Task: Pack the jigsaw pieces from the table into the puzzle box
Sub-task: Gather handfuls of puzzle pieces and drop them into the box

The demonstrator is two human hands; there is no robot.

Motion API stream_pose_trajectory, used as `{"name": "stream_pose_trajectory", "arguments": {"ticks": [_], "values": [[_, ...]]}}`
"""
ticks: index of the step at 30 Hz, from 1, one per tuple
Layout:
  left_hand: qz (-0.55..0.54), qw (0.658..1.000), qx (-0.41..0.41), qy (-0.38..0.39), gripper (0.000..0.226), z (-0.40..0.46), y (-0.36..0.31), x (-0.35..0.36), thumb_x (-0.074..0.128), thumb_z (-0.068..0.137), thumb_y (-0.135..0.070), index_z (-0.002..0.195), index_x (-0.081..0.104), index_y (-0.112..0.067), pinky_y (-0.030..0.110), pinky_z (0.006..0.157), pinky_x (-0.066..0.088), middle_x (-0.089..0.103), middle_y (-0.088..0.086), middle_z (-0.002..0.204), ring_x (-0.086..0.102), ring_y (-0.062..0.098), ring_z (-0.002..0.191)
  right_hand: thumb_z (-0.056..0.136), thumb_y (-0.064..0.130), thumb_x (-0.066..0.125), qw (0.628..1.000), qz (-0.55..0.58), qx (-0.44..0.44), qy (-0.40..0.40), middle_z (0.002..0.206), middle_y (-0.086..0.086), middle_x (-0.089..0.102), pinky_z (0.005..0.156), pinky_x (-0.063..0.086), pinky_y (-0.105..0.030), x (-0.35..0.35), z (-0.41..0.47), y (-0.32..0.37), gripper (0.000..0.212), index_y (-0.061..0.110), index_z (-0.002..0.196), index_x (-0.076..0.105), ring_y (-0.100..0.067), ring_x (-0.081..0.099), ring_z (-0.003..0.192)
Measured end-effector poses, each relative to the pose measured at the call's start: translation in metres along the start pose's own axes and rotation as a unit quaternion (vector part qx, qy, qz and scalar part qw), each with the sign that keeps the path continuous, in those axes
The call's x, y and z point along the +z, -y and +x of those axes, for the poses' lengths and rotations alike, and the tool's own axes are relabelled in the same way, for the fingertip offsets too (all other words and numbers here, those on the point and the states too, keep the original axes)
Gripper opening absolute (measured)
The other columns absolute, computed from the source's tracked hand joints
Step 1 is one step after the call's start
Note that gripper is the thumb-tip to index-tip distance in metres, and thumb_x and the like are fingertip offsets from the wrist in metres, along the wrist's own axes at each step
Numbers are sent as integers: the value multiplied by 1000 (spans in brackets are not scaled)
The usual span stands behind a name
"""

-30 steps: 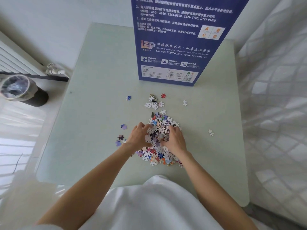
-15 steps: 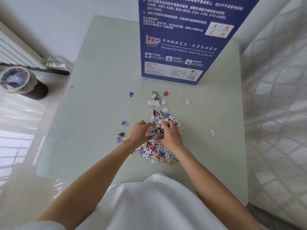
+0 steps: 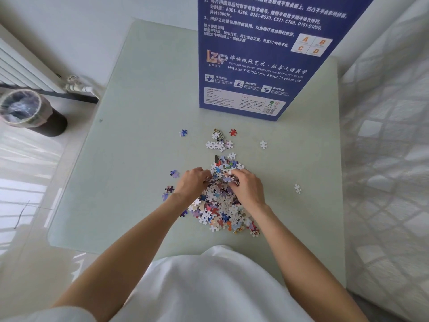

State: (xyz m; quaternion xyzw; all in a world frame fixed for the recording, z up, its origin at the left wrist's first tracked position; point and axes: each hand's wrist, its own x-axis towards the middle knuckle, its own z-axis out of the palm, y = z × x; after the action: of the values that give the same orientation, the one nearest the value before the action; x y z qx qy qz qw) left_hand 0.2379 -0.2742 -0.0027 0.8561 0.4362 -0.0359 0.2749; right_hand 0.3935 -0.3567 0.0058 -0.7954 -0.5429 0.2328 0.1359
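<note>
Bright, soft daylight fills the scene, coming from the left, where the glossy floor (image 3: 21,173) shows washed-out striped glare. The table (image 3: 130,173) is evenly lit, and the hands (image 3: 220,185) cast only faint, diffuse shadows on it. The wide-angle lens bends straight edges toward the borders, and the white garment (image 3: 209,287) at the bottom looks soft and slightly overexposed.

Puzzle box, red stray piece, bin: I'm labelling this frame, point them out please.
puzzle box (image 3: 260,66), head view, its blue printed face.
red stray piece (image 3: 232,132), head view, its middle.
bin (image 3: 34,122), head view, its dark side wall.
</note>
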Motion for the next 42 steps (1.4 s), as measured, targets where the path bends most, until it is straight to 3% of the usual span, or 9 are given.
{"name": "stream_pose_trajectory", "arguments": {"ticks": [4,9,12,17,25,30,34,38,42], "values": [[-41,999,-17,-20,21,1,3,-4,59,90,-16,110,67,-14,30,79,54,69,5,102,67,20,86,84,14,66,1000,26,4,-16,104,-2,68,57,42,-19,-6,0,-5,26,17,110,65,-5,46,56],[-123,990,-46,-52,21,-2,5,-17,66,86,-15,106,71,-12,32,84,55,72,2,100,68,15,83,85,17,66,997,73,1,-16,96,-3,69,63,40,-19,-26,1,-3,24,15,109,65,-10,55,67],[-144,985,-34,-91,21,-5,0,-38,67,84,-16,105,71,-11,18,78,51,72,3,99,68,14,82,84,16,67,995,96,-23,-28,102,-1,69,63,35,-10,-48,3,-1,25,13,109,66,2,51,64],[-168,964,46,-199,17,-1,-22,-95,71,81,-18,97,74,-18,-1,64,39,73,-4,86,59,-3,66,82,19,70,985,143,-81,-55,101,8,70,71,46,-15,-99,6,11,18,19,99,69,-7,63,71],[-194,883,224,-364,17,46,-95,-252,71,80,-14,96,74,-14,7,66,48,68,-8,86,61,-1,72,76,14,74,946,224,-179,-150,91,13,69,69,46,-11,-241,31,59,20,24,93,69,3,62,76],[-133,850,292,-418,17,91,-133,-325,69,80,-17,96,74,-16,12,68,48,71,-6,88,62,2,74,81,22,70,932,205,-218,-205,96,9,67,70,55,-33,-319,63,83,19,26,99,65,-12,65,88],[-21,862,314,-397,16,131,-148,-344,67,82,-16,96,74,-14,15,64,45,73,1,88,65,14,69,79,19,72,904,210,-259,-269,95,18,68,80,55,-38,-362,97,99,22,35,92,64,-3,66,88],[41,900,270,-341,17,148,-141,-339,66,84,-13,99,73,-17,24,66,45,72,3,89,66,23,80,81,15,69,888,142,-290,-327,98,13,68,82,52,-28,-378,129,107,16,13,97,68,3,62,84],[67,915,230,-326,22,146,-136,-335,59,90,-23,109,69,-21,35,70,51,72,6,90,66,28,82,82,14,68,871,42,-348,-344,96,2,70,75,51,-26,-374,154,110,13,11,95,68,-12,65,83]]}}
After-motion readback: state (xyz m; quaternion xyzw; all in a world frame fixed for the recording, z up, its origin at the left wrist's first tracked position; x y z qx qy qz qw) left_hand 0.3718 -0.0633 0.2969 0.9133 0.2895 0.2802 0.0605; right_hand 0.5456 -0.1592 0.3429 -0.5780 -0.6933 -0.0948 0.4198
